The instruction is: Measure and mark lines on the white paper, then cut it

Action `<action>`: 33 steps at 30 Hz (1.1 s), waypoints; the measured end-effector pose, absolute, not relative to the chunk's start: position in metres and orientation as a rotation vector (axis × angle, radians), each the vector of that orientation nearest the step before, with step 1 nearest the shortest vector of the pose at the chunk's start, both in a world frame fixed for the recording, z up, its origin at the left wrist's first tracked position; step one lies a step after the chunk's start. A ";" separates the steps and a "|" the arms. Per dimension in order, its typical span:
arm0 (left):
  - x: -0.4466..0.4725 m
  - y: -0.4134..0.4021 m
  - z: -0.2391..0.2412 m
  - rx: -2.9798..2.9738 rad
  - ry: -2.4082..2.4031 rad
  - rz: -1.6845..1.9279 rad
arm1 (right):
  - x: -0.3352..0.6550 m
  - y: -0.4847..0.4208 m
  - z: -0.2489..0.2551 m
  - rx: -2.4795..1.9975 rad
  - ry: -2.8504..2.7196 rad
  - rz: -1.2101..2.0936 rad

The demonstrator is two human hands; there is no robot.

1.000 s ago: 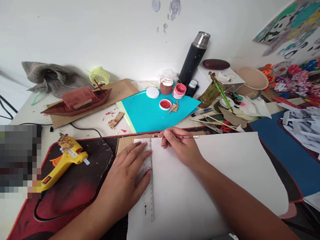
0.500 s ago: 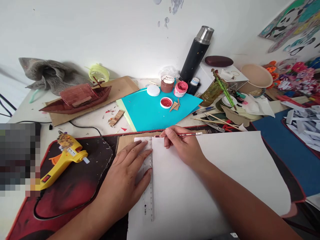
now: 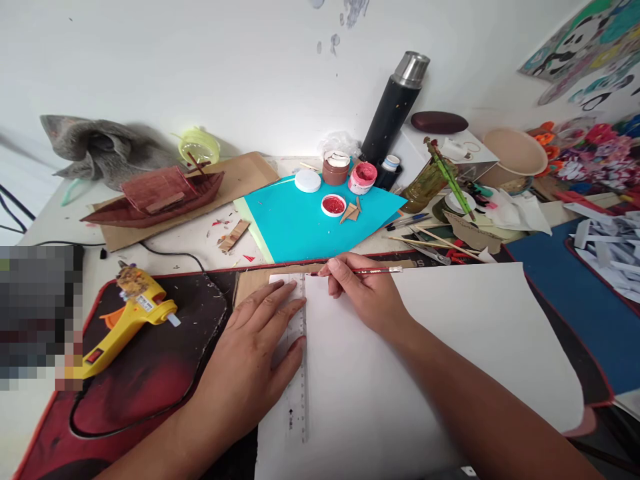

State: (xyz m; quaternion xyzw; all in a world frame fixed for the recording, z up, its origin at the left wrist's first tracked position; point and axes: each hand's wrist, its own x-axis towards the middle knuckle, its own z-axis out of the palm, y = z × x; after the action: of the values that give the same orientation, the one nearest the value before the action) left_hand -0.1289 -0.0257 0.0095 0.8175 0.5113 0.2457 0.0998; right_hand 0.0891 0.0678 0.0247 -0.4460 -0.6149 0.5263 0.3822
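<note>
My left hand lies flat with its fingers stretched over a clear plastic ruler, pressing it on a large white sheet of paper. The ruler runs lengthwise near the sheet's left edge. In my right hand is a dark red pencil, pinched between thumb and fingers. Its tip is at the top end of the ruler, close to the paper's far edge. The blunt end of the pencil points right.
A yellow glue gun with its cord lies left on a mat. Behind are a brown model boat, a turquoise sheet with paint pots, and a black thermos. Scissors and sticks lie at the right.
Both hands and the ruler stay in place. The pencil's blunt end has tilted very slightly; the view has shifted a few pixels.
</note>
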 end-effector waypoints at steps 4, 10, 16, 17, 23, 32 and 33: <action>-0.129 -0.025 0.009 2.422 1.509 0.726 | 0.089 0.067 0.025 -1.147 -1.577 1.339; -0.128 -0.025 0.009 2.424 1.511 0.726 | 0.088 0.068 0.025 -1.156 -1.573 1.344; -0.128 -0.025 0.010 2.396 1.511 0.729 | 0.090 0.067 0.025 -1.149 -1.565 1.347; -0.128 -0.025 0.010 2.392 1.512 0.725 | 0.090 0.067 0.025 -1.148 -1.564 1.349; -0.129 -0.025 0.010 2.396 1.508 0.734 | 0.089 0.067 0.026 -1.160 -1.570 1.347; -0.128 -0.025 0.011 2.393 1.504 0.721 | 0.089 0.067 0.026 -1.159 -1.577 1.341; -0.128 -0.025 0.011 2.394 1.506 0.721 | 0.089 0.067 0.026 -1.160 -1.575 1.340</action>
State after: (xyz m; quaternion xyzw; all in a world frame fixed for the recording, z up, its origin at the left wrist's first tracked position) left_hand -0.1281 -0.0253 0.0109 0.8150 0.5129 0.2454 0.1112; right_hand 0.0891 0.0673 0.0261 -0.4534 -0.6156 0.5236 0.3759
